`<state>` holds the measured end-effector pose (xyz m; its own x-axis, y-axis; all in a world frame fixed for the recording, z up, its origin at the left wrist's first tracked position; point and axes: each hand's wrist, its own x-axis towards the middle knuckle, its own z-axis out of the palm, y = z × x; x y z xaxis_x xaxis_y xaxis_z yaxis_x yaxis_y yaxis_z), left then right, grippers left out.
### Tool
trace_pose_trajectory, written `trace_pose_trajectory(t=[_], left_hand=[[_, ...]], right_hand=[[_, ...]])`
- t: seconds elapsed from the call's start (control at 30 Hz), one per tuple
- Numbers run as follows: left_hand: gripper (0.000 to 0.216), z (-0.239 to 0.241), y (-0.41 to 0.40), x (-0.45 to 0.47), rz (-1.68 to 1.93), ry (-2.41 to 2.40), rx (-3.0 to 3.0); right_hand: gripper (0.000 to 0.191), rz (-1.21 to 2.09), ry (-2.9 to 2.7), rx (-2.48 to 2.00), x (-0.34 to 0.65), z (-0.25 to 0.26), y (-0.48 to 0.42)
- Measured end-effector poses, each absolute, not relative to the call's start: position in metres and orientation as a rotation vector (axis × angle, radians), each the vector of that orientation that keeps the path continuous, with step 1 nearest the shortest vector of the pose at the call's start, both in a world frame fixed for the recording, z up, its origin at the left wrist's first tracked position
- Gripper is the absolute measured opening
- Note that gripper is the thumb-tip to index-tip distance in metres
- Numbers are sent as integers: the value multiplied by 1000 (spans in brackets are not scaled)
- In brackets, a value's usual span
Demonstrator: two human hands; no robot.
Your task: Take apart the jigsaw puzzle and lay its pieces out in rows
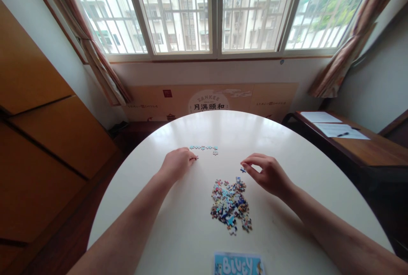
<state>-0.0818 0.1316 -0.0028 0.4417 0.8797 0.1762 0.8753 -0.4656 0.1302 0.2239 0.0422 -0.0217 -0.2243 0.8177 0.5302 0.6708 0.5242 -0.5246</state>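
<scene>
My left hand point(179, 163) is closed, pinching a small jigsaw puzzle piece point(196, 157) just below the left end of a joined row of light blue pieces point(203, 148). One pale piece point(215, 153) sits under that row's right end. Over on the right, my right hand point(264, 172) has its thumb and index finger together on a dark blue puzzle piece point(243, 169). Between my forearms lies a heap of mixed puzzle pieces point(229, 205), nearer to me than both hands.
A light blue box marked "Bluey" point(238, 264) lies at the near edge of view on the round white table point(159, 232). Beyond stand a window and a printed cardboard panel point(153, 100). A wooden side table point(350, 147) with papers point(341, 131) is at right.
</scene>
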Motion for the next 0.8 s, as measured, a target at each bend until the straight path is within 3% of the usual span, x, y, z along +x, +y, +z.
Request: trace_pose_trajectory(t=[0.13, 0.4, 0.8], left_hand=[[24, 1, 140, -102, 326, 1835, 2532], [18, -11, 151, -107, 505, 1758, 2533], [27, -6, 146, -102, 363, 1831, 2514]], right_hand=[[22, 220, -1975, -1204, 225, -23, 42], [22, 232, -1955, -1202, 226, -24, 42], [22, 243, -1963, -1211, 227, -25, 43]])
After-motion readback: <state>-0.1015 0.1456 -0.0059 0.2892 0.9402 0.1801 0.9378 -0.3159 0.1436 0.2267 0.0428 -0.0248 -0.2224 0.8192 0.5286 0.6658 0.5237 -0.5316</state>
